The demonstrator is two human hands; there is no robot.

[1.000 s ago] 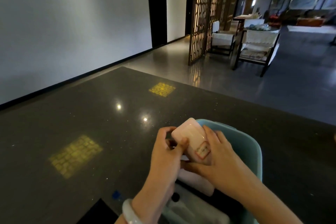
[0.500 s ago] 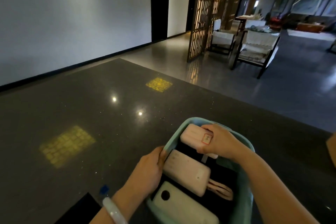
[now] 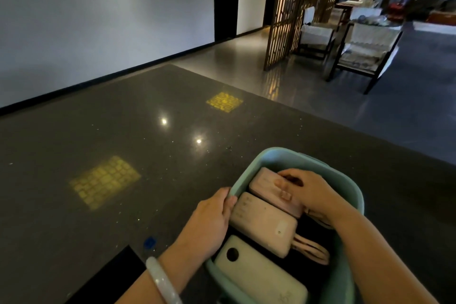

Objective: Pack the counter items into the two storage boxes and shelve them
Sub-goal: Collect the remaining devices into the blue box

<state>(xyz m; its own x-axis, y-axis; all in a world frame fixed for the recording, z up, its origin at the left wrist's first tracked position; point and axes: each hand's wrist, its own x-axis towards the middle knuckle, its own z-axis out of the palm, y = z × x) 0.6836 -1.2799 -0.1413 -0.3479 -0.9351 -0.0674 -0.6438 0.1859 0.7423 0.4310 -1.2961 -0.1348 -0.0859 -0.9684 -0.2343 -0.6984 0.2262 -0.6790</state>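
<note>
A teal storage box (image 3: 283, 155) stands on the dark counter (image 3: 123, 143) in front of me. Inside lie three power banks: a pink one (image 3: 265, 181) at the far end, a second pink one (image 3: 264, 222) with looped cables in the middle, and a pale white one (image 3: 256, 276) nearest me. My right hand (image 3: 308, 190) is inside the box, its fingers curled over the far pink power bank. My left hand (image 3: 212, 217) grips the box's left rim.
A small blue item (image 3: 150, 242) lies on the counter left of the box, beside a black flat object (image 3: 111, 276). Beyond the counter's far edge are a wooden lattice screen (image 3: 283, 12) and chairs (image 3: 362, 52) on the floor.
My right hand has lowered the far pink power bank from above the box down into its far end. My left hand let go of it and took hold of the box's rim.
</note>
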